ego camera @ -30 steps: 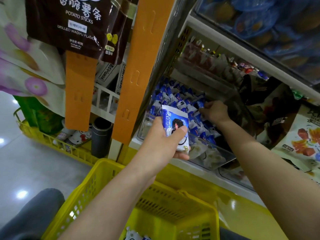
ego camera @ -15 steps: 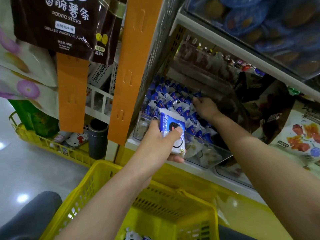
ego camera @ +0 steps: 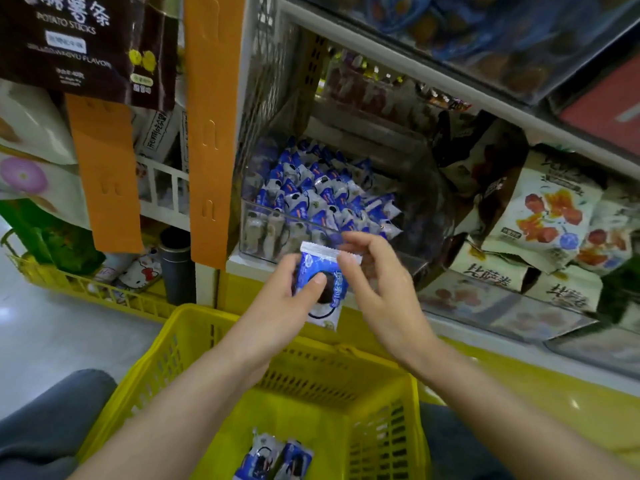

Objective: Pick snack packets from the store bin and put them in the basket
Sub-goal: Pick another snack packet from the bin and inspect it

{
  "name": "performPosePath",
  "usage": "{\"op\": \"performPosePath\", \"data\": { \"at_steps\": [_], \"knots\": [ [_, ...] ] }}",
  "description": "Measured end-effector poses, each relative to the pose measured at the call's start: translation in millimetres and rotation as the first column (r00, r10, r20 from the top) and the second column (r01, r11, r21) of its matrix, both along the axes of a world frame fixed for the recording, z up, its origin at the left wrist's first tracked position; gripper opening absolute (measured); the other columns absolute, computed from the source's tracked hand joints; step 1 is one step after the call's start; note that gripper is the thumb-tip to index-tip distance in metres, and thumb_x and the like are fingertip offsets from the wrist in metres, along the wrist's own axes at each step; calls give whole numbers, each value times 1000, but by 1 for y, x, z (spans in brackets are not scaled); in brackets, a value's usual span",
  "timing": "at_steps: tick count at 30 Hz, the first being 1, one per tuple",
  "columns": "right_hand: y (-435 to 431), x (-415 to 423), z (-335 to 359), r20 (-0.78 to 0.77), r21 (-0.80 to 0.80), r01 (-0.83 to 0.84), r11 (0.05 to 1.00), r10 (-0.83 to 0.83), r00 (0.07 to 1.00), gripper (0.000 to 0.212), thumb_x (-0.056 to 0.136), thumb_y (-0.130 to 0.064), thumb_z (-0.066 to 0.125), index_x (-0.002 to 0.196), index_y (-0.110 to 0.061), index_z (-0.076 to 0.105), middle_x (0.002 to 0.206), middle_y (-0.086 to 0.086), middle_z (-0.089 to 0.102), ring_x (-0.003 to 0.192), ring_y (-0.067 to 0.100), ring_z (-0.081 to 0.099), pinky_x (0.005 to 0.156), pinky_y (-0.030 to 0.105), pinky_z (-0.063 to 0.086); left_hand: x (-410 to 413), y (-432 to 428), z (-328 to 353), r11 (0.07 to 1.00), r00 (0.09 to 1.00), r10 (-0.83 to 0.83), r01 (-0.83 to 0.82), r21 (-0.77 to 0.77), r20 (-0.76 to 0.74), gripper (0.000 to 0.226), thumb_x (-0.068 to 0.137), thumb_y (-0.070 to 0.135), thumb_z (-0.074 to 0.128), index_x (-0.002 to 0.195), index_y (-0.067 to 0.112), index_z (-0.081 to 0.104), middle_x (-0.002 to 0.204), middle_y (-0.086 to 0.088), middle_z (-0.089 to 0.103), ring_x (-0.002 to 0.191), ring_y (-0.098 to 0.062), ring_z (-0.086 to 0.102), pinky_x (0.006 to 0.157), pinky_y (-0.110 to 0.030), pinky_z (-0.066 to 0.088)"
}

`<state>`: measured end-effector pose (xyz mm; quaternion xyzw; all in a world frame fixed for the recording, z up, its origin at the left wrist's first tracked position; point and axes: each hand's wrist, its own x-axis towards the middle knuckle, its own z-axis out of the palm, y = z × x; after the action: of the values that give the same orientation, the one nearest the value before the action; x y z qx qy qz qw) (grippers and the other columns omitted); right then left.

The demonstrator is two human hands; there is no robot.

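Grips snack packet (ego camera: 317, 261) in left hand (ego camera: 277, 303), centre frame, above yellow basket (ego camera: 194, 317) holding 2 packets (ego camera: 273, 459). Holds right hand (ego camera: 377, 289) just beside it, fingers loosely spread, empty.

The right hand (ego camera: 381, 289) has withdrawn from the clear plastic bin (ego camera: 277, 237) to above the yellow slatted plastic basket's (ego camera: 194, 341) far rim. It now meets the blue-and-white snack packet (ego camera: 322, 292), which the left hand (ego camera: 277, 299) has lowered there too.
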<state>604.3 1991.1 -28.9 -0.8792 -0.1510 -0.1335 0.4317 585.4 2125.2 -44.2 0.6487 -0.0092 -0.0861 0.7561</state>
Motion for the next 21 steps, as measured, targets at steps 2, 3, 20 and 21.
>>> {"op": "performPosePath", "data": {
  "at_steps": [2, 3, 20, 21],
  "knots": [
    [0, -6, -12, -132, 90, 23, 996, -11, 991, 14, 90, -20, 57, 104, -24, 59, 95, -9, 64, 76, 8, 61, 71, 20, 50, -4, -2, -6, 1000, 1000, -18, 18, 15, -17, 19, 96, 13, 46, 112, 23, 50, 103, 6, 65, 91, 5, 61, 80, -12, 47],
    [-1, -8, -16, -201, 153, 33, 988, -1, 980, 10, 89, -16, 58, 95, -24, 62, 90, -7, 67, 75, 10, 63, 72, 26, 52, -6, -3, -8, 1000, 999, -23, 24, 19, -35, 20, 95, 11, 46, 112, 22, 50, 107, 3, 65, 98, -3, 62, 88, -20, 49],
    [-14, -12, -35, 2, -215, -35, 976, 36, 999, 5, 87, -18, 63, 83, -18, 66, 77, -9, 60, 72, 4, 53, 63, 12, 40, -2, -17, -33, 993, 957, 116, -120, 2, -267, 18, 92, 23, 54, 96, 6, 60, 91, -16, 71, 78, -18, 69, 63, -26, 53],
    [-14, -12, -37, -34, -152, -9, 988, 4, 999, 7, 88, -18, 61, 82, -21, 64, 75, -10, 60, 72, 3, 54, 62, 9, 39, -2, -17, -34, 994, 955, 103, -106, 4, -279, 15, 90, 25, 56, 93, 10, 60, 89, -12, 71, 74, -15, 68, 62, -24, 52]
  ]
}}
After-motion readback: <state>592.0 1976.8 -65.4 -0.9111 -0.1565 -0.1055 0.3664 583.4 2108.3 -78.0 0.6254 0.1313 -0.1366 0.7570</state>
